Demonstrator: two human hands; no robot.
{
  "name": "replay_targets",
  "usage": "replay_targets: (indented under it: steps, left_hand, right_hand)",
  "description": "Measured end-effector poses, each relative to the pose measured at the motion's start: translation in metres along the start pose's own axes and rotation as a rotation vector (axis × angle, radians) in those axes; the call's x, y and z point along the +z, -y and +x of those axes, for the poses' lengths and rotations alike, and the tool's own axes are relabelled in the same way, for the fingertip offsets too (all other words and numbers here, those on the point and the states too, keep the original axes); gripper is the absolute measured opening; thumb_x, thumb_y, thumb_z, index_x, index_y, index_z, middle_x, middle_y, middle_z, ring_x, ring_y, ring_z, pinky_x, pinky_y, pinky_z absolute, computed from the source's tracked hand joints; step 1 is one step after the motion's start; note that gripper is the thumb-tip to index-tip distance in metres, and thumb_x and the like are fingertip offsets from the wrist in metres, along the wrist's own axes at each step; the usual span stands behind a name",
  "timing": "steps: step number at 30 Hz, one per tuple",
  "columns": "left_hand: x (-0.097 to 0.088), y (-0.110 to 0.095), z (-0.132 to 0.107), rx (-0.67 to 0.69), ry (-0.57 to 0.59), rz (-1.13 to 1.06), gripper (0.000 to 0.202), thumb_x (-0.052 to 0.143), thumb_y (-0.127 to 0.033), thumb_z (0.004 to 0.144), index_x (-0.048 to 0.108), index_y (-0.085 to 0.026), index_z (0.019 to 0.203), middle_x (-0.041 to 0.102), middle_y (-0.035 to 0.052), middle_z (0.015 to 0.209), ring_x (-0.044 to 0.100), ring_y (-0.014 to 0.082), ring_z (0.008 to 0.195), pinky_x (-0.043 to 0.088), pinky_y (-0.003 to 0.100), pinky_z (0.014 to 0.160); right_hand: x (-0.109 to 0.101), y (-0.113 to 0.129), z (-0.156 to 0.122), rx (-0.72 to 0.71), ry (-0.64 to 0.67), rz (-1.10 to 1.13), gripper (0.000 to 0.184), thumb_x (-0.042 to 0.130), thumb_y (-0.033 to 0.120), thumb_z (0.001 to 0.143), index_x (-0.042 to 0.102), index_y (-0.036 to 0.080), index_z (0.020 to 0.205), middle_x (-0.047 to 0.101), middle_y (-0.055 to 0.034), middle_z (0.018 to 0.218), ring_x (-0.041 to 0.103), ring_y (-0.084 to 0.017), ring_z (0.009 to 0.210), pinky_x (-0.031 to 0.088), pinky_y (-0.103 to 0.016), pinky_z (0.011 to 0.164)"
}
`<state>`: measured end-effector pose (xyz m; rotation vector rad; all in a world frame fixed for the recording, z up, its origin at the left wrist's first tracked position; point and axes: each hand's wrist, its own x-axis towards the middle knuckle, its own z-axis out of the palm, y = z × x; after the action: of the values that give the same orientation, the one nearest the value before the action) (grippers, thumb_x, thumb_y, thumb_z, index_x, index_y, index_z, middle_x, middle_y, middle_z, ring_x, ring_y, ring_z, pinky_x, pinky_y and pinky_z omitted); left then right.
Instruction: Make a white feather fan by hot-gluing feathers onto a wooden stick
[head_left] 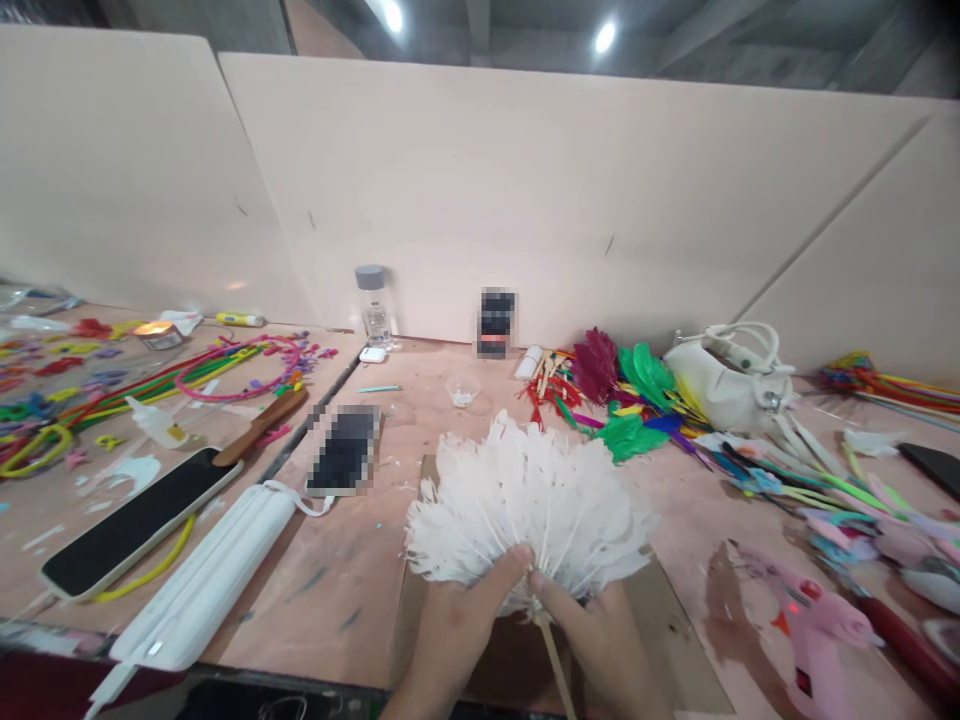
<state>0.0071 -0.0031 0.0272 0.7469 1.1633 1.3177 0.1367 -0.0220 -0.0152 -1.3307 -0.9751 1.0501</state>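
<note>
A white feather fan (pixel 532 490) with a thin wooden handle is held up over a piece of brown cardboard (pixel 675 640). Both thumbs press at the base of the feathers, where they meet the handle. My left hand (pixel 480 600) grips the fan from the left, its other fingers hidden behind the feathers. On the opposite side my right hand (pixel 589 620) pinches the same spot, with its fingers behind the fan too. The handle slants down between my wrists. To the right lies a pink hot glue gun (pixel 817 630) with a red light showing.
Coloured feathers (pixel 645 435) and a white handbag (pixel 731 380) lie at the back right. Left are a phone (pixel 345 450), a white power strip (pixel 210 570), another phone (pixel 142 520), a glue bottle (pixel 156 422) and colourful craft stems (pixel 187 375). A clear bottle (pixel 373 305) stands by the partition (pixel 525 190).
</note>
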Motion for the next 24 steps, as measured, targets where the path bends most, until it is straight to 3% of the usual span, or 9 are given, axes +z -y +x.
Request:
replay_targets:
  steps: [7, 18, 24]
  left_hand:
    - [0.0030, -0.0035, -0.0011, -0.032, 0.006, -0.051, 0.058, 0.091, -0.035, 0.059, 0.078, -0.013, 0.111, 0.079, 0.0119, 0.110, 0.067, 0.0358, 0.121, 0.051, 0.047, 0.112]
    - [0.0000, 0.0024, 0.0015, -0.035, 0.071, -0.057, 0.059, 0.084, -0.031, 0.066, 0.074, -0.014, 0.122, 0.073, 0.0111, 0.127, 0.067, 0.0321, 0.121, 0.051, 0.044, 0.112]
    - [0.0015, 0.0019, 0.0003, -0.016, 0.037, -0.042, 0.061, 0.088, -0.034, 0.063, 0.075, -0.013, 0.119, 0.075, 0.0125, 0.122, 0.065, 0.0349, 0.125, 0.048, 0.046, 0.115]
  right_hand:
    - [0.0077, -0.0015, -0.0032, -0.007, -0.121, 0.035, 0.069, 0.082, 0.044, 0.071, 0.066, 0.015, 0.132, 0.067, -0.0149, 0.133, 0.058, -0.037, 0.130, 0.043, -0.050, 0.113]
    - [0.0086, 0.0004, -0.0047, -0.031, -0.138, -0.025, 0.067, 0.084, 0.048, 0.070, 0.071, 0.015, 0.126, 0.070, -0.0147, 0.128, 0.058, -0.038, 0.129, 0.048, -0.047, 0.109]
    - [0.0090, -0.0004, -0.0045, -0.048, -0.119, -0.040, 0.063, 0.082, 0.049, 0.072, 0.072, 0.016, 0.125, 0.072, -0.0145, 0.125, 0.060, -0.037, 0.127, 0.050, -0.047, 0.107]
